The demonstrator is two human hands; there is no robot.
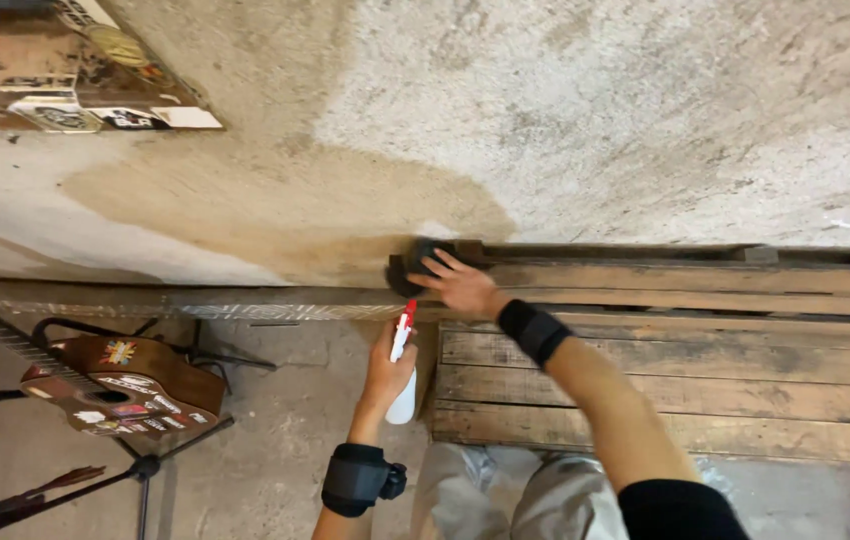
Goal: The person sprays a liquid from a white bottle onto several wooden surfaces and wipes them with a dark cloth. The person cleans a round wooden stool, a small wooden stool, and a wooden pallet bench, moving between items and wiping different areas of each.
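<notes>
My right hand point(462, 285) presses a dark sponge point(415, 262) against the base of a rough plaster wall point(595, 120), just above a wooden pallet point(705, 370). A damp brown patch point(285, 205) spreads over the wall to the left of the sponge. My left hand point(385, 372) grips a white spray bottle point(403, 365) with a red nozzle, held upright below the sponge. Both wrists wear black bands.
A brown guitar covered in stickers point(120, 385) rests on a black stand point(145, 465) on the concrete floor at the left. A metal strip point(195, 311) runs along the wall's foot. A sticker-covered board point(65, 70) hangs at the upper left.
</notes>
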